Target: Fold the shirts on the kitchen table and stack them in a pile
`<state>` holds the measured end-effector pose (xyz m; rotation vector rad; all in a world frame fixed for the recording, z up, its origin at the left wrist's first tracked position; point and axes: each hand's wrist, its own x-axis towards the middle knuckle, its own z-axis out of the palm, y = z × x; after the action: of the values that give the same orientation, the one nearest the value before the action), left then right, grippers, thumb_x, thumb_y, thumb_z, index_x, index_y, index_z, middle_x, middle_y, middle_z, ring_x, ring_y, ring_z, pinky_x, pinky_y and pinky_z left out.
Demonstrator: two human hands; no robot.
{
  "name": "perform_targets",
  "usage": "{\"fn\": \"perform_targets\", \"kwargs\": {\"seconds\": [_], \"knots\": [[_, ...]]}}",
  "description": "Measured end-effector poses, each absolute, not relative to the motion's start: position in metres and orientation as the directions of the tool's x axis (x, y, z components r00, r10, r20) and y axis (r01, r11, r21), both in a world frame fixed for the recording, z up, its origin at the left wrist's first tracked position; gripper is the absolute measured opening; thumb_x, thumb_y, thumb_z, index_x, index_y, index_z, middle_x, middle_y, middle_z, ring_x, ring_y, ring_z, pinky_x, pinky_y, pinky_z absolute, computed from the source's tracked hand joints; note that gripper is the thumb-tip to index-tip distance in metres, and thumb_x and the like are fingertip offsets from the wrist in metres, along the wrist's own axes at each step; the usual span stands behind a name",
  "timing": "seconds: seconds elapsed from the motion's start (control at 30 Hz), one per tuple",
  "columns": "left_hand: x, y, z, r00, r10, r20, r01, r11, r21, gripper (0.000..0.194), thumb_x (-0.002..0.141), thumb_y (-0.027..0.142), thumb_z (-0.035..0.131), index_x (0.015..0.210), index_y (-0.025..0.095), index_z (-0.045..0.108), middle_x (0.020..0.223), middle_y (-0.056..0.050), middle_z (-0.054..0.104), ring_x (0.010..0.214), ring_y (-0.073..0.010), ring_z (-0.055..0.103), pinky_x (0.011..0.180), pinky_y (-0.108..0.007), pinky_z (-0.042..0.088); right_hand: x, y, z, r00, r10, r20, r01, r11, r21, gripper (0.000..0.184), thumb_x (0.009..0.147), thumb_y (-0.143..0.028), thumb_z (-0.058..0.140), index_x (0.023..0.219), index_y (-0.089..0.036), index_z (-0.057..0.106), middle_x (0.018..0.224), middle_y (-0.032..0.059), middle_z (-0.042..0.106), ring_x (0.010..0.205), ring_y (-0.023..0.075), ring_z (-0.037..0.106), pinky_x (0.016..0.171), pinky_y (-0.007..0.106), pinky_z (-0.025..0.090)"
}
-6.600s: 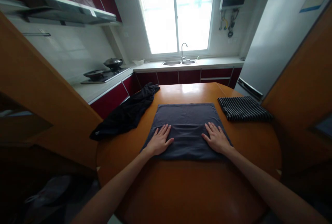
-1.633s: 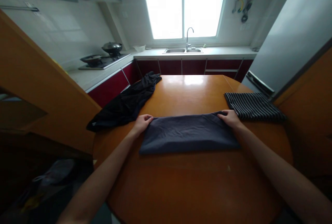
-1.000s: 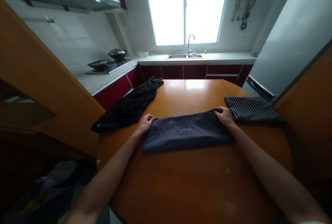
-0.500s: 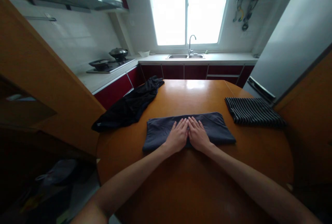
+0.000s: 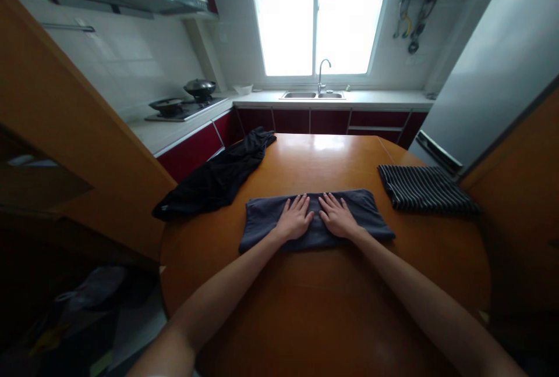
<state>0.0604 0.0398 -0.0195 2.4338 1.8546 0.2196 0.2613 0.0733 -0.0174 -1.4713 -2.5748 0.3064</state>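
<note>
A dark blue-grey garment [image 5: 262,223], folded into a long flat rectangle, lies on the wooden table [image 5: 314,301] in front of me. My left hand [image 5: 296,218] rests flat on its middle, just left of centre, with the fingers stretched out. Beside it, a small gap away, my right hand [image 5: 338,217] also lies flat on the cloth, fingers spread and pointing forward. Neither hand grips the fabric. The cloth under my palms is hidden.
A crumpled black garment [image 5: 218,179] lies along the table's left edge. On the right is a folded black-and-white striped cloth [image 5: 428,189]. Beyond the table are a counter with a sink [image 5: 299,95], a stove [image 5: 187,110] with pans, and a fridge [image 5: 493,68] at right.
My hands have moved apart sideways over the folded garment, the left one leftward and the right one slightly rightward. Their fingertips were together before.
</note>
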Motion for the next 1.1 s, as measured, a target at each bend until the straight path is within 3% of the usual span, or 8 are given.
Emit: {"fn": "perform_targets", "kwargs": {"seconds": [0.1, 0.23, 0.4, 0.5, 0.57, 0.67, 0.83, 1.1], "knots": [[0.022, 0.043, -0.02, 0.184, 0.978, 0.101, 0.976, -0.193, 0.098, 0.064, 0.103, 0.05, 0.028, 0.157, 0.016, 0.032, 0.163, -0.009, 0.026, 0.152, -0.0274, 0.019, 0.123, -0.048, 0.015, 0.287, 0.088, -0.022, -0.426, 0.902, 0.069, 0.883, 0.431, -0.187, 0.062, 0.102, -0.049, 0.028, 0.157, -0.021, 0.032, 0.166, 0.007, 0.02, 0.153, 0.0239, 0.012, 0.122, 0.05, 0.008], [-0.038, 0.043, -0.019, 0.106, 0.987, 0.121, 0.99, -0.116, 0.079, 0.06, 0.104, 0.046, 0.026, 0.156, 0.017, 0.033, 0.162, -0.008, 0.031, 0.152, -0.0289, 0.02, 0.122, -0.055, 0.013, 0.323, 0.108, -0.028, -0.329, 0.937, 0.118, 0.926, 0.345, -0.155, 0.064, 0.102, -0.052, 0.028, 0.156, -0.02, 0.033, 0.164, 0.0086, 0.026, 0.153, 0.0252, 0.015, 0.122, 0.051, 0.01], [-0.084, 0.049, -0.008, -0.04, 0.998, 0.047, 0.987, 0.032, 0.156, 0.055, 0.105, 0.039, 0.022, 0.154, 0.019, 0.036, 0.161, -0.01, 0.033, 0.15, -0.0304, 0.025, 0.118, -0.06, 0.02, 0.347, 0.12, -0.031, -0.183, 0.977, 0.111, 0.959, 0.202, -0.197, 0.063, 0.102, -0.049, 0.027, 0.154, -0.016, 0.036, 0.164, 0.0107, 0.027, 0.152, 0.0275, 0.018, 0.12, 0.056, 0.017], [-0.071, 0.047, 0.006, -0.075, 0.991, 0.108, 0.989, 0.06, 0.135, 0.055, 0.104, 0.036, 0.023, 0.152, 0.014, 0.039, 0.159, -0.014, 0.036, 0.149, -0.0331, 0.027, 0.117, -0.064, 0.018, 0.344, 0.113, -0.026, -0.135, 0.969, 0.207, 0.97, 0.171, -0.172, 0.06, 0.102, -0.042, 0.027, 0.152, -0.01, 0.039, 0.162, 0.0163, 0.028, 0.151, 0.0297, 0.019, 0.12, 0.057, 0.016], [-0.04, 0.038, 0.012, -0.04, 0.972, 0.231, 0.996, 0.019, 0.091, 0.055, 0.103, 0.033, 0.027, 0.151, 0.011, 0.04, 0.159, -0.016, 0.035, 0.15, -0.0327, 0.024, 0.12, -0.061, 0.015, 0.331, 0.101, -0.022, -0.143, 0.937, 0.319, 0.968, 0.2, -0.154, 0.058, 0.102, -0.036, 0.028, 0.15, -0.007, 0.041, 0.161, 0.0182, 0.029, 0.152, 0.03, 0.018, 0.12, 0.057, 0.013], [0.026, 0.017, 0.006, 0.213, 0.939, 0.27, 0.968, -0.24, 0.071, 0.053, 0.103, 0.032, 0.028, 0.152, 0.014, 0.039, 0.159, -0.013, 0.036, 0.15, -0.025, 0.028, 0.122, -0.048, 0.02, 0.301, 0.076, -0.022, -0.283, 0.877, 0.389, 0.914, 0.369, -0.167, 0.055, 0.101, -0.03, 0.028, 0.15, -0.011, 0.043, 0.161, 0.014, 0.032, 0.152, 0.026, 0.02, 0.121, 0.052, 0.016], [0.09, -0.005, -0.018, 0.38, 0.905, 0.193, 0.915, -0.398, 0.067, 0.056, 0.105, 0.037, 0.026, 0.154, 0.012, 0.033, 0.162, -0.013, 0.031, 0.151, -0.0251, 0.025, 0.12, -0.048, 0.025, 0.265, 0.045, -0.036, -0.547, 0.802, 0.24, 0.779, 0.592, -0.206, 0.054, 0.098, -0.024, 0.031, 0.149, -0.016, 0.045, 0.16, 0.0108, 0.035, 0.15, 0.0232, 0.025, 0.12, 0.048, 0.022], [0.082, -0.004, -0.017, 0.371, 0.912, 0.176, 0.915, -0.391, 0.1, 0.057, 0.104, 0.041, 0.027, 0.157, 0.017, 0.031, 0.163, -0.01, 0.028, 0.151, -0.0259, 0.024, 0.121, -0.048, 0.024, 0.269, 0.054, -0.026, -0.518, 0.851, 0.089, 0.801, 0.519, -0.297, 0.056, 0.102, -0.042, 0.029, 0.153, -0.02, 0.04, 0.164, 0.0081, 0.025, 0.153, 0.0224, 0.016, 0.122, 0.05, 0.013]]}}
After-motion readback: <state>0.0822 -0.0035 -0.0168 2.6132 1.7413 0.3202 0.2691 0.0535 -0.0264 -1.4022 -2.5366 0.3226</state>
